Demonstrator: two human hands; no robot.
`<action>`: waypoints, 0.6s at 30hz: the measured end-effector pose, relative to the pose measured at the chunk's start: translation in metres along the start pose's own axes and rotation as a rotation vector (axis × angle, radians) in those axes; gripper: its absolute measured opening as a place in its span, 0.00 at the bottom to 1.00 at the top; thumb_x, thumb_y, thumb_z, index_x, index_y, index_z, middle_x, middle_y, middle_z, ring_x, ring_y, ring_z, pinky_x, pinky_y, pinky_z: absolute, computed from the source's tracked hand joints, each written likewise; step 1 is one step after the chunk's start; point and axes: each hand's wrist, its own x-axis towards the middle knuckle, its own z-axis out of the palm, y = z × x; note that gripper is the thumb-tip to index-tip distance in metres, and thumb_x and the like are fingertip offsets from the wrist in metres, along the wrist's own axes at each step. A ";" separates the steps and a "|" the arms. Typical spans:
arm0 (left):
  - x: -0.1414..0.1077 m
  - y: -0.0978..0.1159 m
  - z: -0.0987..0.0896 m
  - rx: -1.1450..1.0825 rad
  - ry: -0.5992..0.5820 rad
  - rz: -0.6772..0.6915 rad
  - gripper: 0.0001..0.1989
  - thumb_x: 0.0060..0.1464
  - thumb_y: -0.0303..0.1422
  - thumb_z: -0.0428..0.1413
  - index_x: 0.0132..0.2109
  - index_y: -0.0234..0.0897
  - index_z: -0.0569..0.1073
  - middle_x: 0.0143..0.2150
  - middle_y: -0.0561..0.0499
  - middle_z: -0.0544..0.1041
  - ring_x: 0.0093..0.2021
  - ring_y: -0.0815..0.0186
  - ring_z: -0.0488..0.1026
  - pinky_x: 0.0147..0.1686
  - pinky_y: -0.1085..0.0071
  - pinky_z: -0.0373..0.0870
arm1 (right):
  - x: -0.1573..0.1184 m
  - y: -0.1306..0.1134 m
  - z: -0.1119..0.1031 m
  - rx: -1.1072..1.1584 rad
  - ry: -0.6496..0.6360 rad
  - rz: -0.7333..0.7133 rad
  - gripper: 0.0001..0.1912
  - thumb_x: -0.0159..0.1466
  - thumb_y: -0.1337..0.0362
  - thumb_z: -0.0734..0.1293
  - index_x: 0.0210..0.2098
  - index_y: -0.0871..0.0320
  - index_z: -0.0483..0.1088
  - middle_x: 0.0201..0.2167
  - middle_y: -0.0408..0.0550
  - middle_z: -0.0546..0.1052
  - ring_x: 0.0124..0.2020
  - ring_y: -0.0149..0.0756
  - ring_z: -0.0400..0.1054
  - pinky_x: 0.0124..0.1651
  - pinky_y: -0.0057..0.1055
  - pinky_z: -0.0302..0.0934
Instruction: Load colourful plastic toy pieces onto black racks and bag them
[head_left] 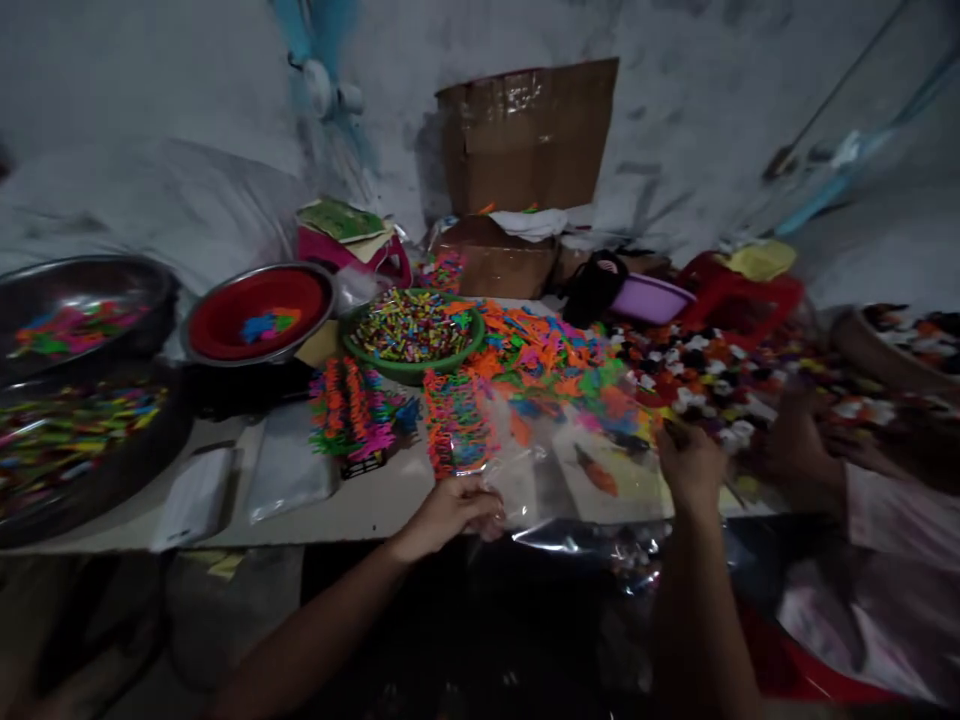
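Clear plastic bag [536, 505] stretches between my hands over the front edge of the table. My left hand [457, 510] is closed on its left side, thumb and fingers pinched together. At the other side my right hand [694, 465] is closed with fingers pointing down, where the film reaches it; its fingertips are partly hidden and blurred. Under or inside the film, an orange piece [598, 472] shows. Beyond the hands lies a heap of bright orange, pink, green and blue plastic pieces [536, 345]. Rows of small colourful plastic figures [459, 420] lie just past my left hand.
A green basin [409, 375] holds small multicoloured pieces. Metal bowls [90, 265] and a red bowl [251, 315] stand left, near flat plastic bags [292, 465]. At right, a co-worker's hand [799, 440] is among black, white and orange pieces [705, 370]. A cardboard box [499, 255] stands behind.
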 end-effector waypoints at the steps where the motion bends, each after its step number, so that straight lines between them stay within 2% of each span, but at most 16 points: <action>1: 0.003 0.000 0.008 0.074 0.047 0.019 0.13 0.41 0.38 0.60 0.27 0.31 0.69 0.22 0.52 0.72 0.19 0.71 0.69 0.20 0.76 0.64 | -0.014 -0.006 -0.001 0.006 -0.054 0.000 0.18 0.60 0.52 0.59 0.28 0.61 0.70 0.25 0.53 0.72 0.28 0.37 0.67 0.29 0.32 0.60; 2: 0.006 0.001 0.017 0.151 0.083 0.043 0.12 0.41 0.37 0.60 0.26 0.31 0.69 0.20 0.54 0.70 0.17 0.73 0.67 0.18 0.78 0.61 | -0.031 -0.016 0.001 0.019 -0.169 -0.008 0.20 0.59 0.51 0.58 0.26 0.61 0.70 0.21 0.51 0.72 0.24 0.37 0.66 0.27 0.32 0.59; 3: 0.009 0.002 0.026 0.228 0.098 0.069 0.12 0.41 0.37 0.59 0.25 0.32 0.69 0.18 0.56 0.68 0.15 0.74 0.64 0.16 0.79 0.59 | -0.050 -0.027 0.004 0.102 -0.348 -0.085 0.21 0.61 0.51 0.54 0.27 0.59 0.70 0.20 0.49 0.72 0.22 0.35 0.66 0.26 0.31 0.59; 5: 0.013 0.005 0.042 0.324 0.081 0.126 0.12 0.43 0.38 0.57 0.24 0.32 0.69 0.16 0.57 0.66 0.15 0.75 0.62 0.17 0.79 0.57 | -0.086 -0.050 0.012 0.192 -0.663 -0.232 0.17 0.60 0.53 0.57 0.31 0.56 0.71 0.25 0.46 0.74 0.26 0.34 0.68 0.29 0.28 0.60; 7: 0.015 0.007 0.050 0.275 -0.008 0.146 0.13 0.46 0.41 0.55 0.27 0.33 0.71 0.20 0.55 0.69 0.20 0.73 0.66 0.21 0.78 0.62 | -0.112 -0.065 0.018 0.228 -0.672 -0.249 0.14 0.58 0.53 0.61 0.35 0.56 0.70 0.26 0.45 0.75 0.27 0.35 0.69 0.29 0.27 0.61; 9: 0.015 0.007 0.051 0.144 -0.111 0.103 0.16 0.47 0.44 0.53 0.33 0.32 0.72 0.27 0.52 0.72 0.27 0.70 0.69 0.27 0.76 0.66 | -0.123 -0.068 0.022 0.300 -0.655 -0.243 0.16 0.57 0.54 0.63 0.39 0.56 0.70 0.31 0.46 0.76 0.31 0.36 0.70 0.33 0.28 0.62; 10: 0.014 0.006 0.049 0.093 -0.126 0.076 0.18 0.46 0.44 0.54 0.34 0.32 0.72 0.29 0.51 0.72 0.29 0.69 0.70 0.29 0.75 0.66 | -0.124 -0.066 0.024 0.337 -0.660 -0.243 0.16 0.57 0.55 0.63 0.40 0.56 0.70 0.33 0.47 0.76 0.33 0.36 0.70 0.34 0.28 0.62; 12: 0.014 0.004 0.043 0.082 -0.055 0.050 0.19 0.42 0.45 0.57 0.32 0.30 0.72 0.27 0.51 0.71 0.27 0.70 0.69 0.27 0.75 0.66 | -0.123 -0.057 0.028 0.377 -0.677 -0.263 0.13 0.58 0.56 0.63 0.39 0.55 0.71 0.33 0.46 0.76 0.33 0.35 0.70 0.35 0.28 0.62; 14: 0.015 0.002 0.037 0.153 0.085 0.068 0.19 0.38 0.44 0.60 0.28 0.30 0.71 0.22 0.54 0.68 0.22 0.72 0.65 0.22 0.77 0.62 | -0.119 -0.046 0.031 0.389 -0.642 -0.278 0.10 0.58 0.57 0.63 0.34 0.54 0.73 0.30 0.46 0.76 0.30 0.34 0.70 0.33 0.28 0.62; 16: 0.015 0.004 0.032 0.232 0.189 0.078 0.18 0.38 0.44 0.59 0.26 0.31 0.69 0.19 0.57 0.64 0.18 0.74 0.61 0.18 0.78 0.57 | -0.113 -0.038 0.031 0.399 -0.541 -0.242 0.11 0.58 0.56 0.63 0.30 0.54 0.74 0.27 0.46 0.76 0.28 0.34 0.69 0.32 0.28 0.63; 18: 0.015 0.008 0.030 0.316 0.244 0.073 0.17 0.41 0.45 0.57 0.25 0.33 0.68 0.17 0.59 0.60 0.16 0.75 0.56 0.16 0.78 0.53 | -0.107 -0.034 0.028 0.388 -0.382 -0.155 0.12 0.57 0.55 0.63 0.28 0.55 0.73 0.26 0.47 0.76 0.28 0.35 0.69 0.32 0.30 0.63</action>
